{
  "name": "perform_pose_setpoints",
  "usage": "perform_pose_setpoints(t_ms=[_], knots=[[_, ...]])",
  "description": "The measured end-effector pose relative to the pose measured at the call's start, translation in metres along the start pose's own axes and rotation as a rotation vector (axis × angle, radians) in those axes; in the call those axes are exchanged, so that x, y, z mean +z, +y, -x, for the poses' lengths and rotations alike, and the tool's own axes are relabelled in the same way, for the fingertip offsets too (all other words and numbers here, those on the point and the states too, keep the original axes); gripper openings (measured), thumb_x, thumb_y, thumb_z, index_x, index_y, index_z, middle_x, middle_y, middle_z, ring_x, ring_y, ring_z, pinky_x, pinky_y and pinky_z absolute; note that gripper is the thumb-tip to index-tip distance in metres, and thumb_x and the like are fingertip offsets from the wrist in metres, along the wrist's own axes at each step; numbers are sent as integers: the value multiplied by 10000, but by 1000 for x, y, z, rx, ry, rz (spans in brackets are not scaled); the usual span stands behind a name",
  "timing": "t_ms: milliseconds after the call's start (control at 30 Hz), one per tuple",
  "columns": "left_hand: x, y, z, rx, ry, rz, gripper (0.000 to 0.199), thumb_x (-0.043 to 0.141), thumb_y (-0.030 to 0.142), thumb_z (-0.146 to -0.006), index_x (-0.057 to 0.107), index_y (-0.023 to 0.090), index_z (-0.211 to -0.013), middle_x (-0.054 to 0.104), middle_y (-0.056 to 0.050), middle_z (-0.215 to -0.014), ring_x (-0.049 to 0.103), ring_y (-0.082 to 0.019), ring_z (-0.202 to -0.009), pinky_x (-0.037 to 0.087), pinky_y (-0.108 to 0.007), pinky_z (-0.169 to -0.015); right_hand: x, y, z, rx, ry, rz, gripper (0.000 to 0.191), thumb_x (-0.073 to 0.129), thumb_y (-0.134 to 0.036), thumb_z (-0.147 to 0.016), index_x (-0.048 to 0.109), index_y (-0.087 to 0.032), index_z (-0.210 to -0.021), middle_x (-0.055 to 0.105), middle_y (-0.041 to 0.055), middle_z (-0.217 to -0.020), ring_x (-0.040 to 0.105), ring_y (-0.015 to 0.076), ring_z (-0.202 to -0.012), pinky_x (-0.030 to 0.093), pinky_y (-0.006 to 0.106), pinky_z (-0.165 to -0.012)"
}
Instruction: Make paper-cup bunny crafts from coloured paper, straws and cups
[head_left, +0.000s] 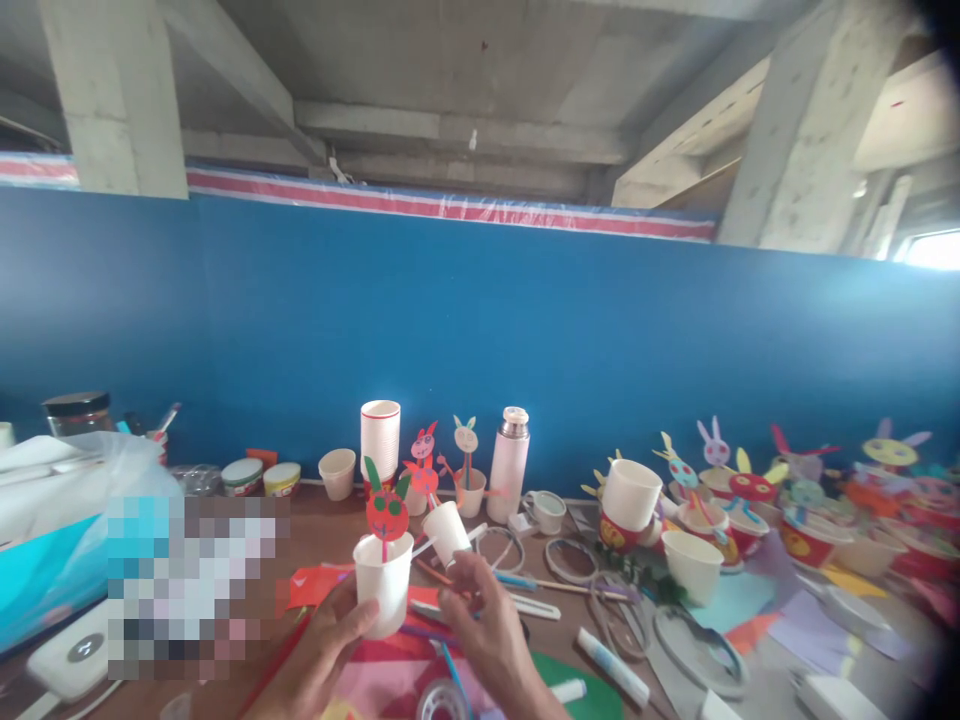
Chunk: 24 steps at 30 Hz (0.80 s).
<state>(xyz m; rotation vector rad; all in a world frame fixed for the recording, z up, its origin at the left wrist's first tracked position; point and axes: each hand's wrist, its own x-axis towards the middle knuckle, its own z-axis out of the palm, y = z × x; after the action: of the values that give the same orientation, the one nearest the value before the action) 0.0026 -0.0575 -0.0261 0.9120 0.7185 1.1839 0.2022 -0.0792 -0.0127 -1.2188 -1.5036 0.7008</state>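
My left hand [339, 625] is closed around a white paper cup [383, 590], which stands nearly upright. Out of this cup rises a red paper face [388, 514] with green ears and green eyes, on a thin stem. My right hand [484, 612] has its fingers curled at the base of a second white paper cup [448, 533], tilted with its mouth to the upper left. A red spotted paper figure [423, 480] shows at that cup's mouth. Part of the right fingers' grip is hidden behind the hand. Red paper [319, 586] lies behind my left hand.
A tall cup stack [380, 440] and a pink thermos [510, 468] stand along the blue partition [450, 300]. Several cups with paper rabbits [752, 486] crowd the right. A glue stick [613, 667], utility knife [535, 606] and tape roll [441, 700] lie near my hands.
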Motion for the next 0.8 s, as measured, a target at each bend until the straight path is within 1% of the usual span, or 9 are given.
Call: perform_pose_setpoints(t_ms=[100,167,267,400,467,567,600,667,800], knots=[[-7,8,2,-4,45,-22,446,755,322,-650,653,213,-1070,728,-72,-1007,600,-308,-1057,429,-386,-925,-23,10,-17,-11,55,-16,232,491,-313,-844,586,-157,-987,682,53,-889,632,189,-800,477,263,-697],[-9,9,1,17,57,-20,417,751,324,-655,665,197,-1043,729,-77,-1007,598,-307,-1059,434,-380,-918,-37,17,-26,-39,139,46,225,471,-317,-848,589,-147,-936,673,49,-851,623,182,-788,470,253,-701],[-11,6,-5,45,57,-1,389,749,345,-653,682,178,-998,735,-88,-990,618,-315,-1019,451,-386,-888,-55,27,-32,-28,206,124,237,433,-309,-856,585,-137,-916,636,34,-766,584,168,-704,448,240,-638],[-13,-2,-16,134,56,-1,457,790,341,-589,691,184,-1006,727,-97,-1029,657,-336,-925,503,-408,-791,-71,37,-36,-23,244,246,239,419,-306,-852,597,-147,-840,553,-9,-636,486,142,-582,377,222,-546],[-17,-2,-18,168,59,-36,427,798,334,-580,702,181,-967,733,-95,-1012,666,-335,-901,516,-398,-759,-75,41,-37,-30,233,312,247,421,-316,-851,603,-152,-821,536,-19,-614,458,133,-557,352,218,-533],[-26,5,-17,154,98,-127,396,745,363,-660,676,177,-1002,742,-85,-971,665,-300,-915,505,-360,-786,-73,44,-37,-51,154,406,278,415,-321,-863,613,-152,-764,558,-12,-617,477,131,-568,344,215,-545],[-29,8,-15,141,117,-158,405,732,376,-674,665,175,-1019,743,-83,-962,664,-291,-916,499,-356,-802,-70,44,-36,-63,105,436,295,414,-320,-869,617,-153,-736,570,-8,-618,492,132,-577,344,212,-548],[-33,16,-13,139,100,-199,404,703,389,-708,650,172,-1045,740,-87,-970,656,-291,-937,487,-369,-827,-62,43,-31,-95,-25,494,307,428,-315,-872,636,-162,-705,601,-4,-626,525,132,-594,346,208,-556],[-34,28,-11,207,32,-175,367,674,378,-737,656,189,-1051,724,-94,-1019,631,-313,-979,476,-402,-842,-42,39,-18,-172,-275,631,143,576,-304,-790,687,-214,-779,672,0,-764,592,157,-731,370,212,-651]])
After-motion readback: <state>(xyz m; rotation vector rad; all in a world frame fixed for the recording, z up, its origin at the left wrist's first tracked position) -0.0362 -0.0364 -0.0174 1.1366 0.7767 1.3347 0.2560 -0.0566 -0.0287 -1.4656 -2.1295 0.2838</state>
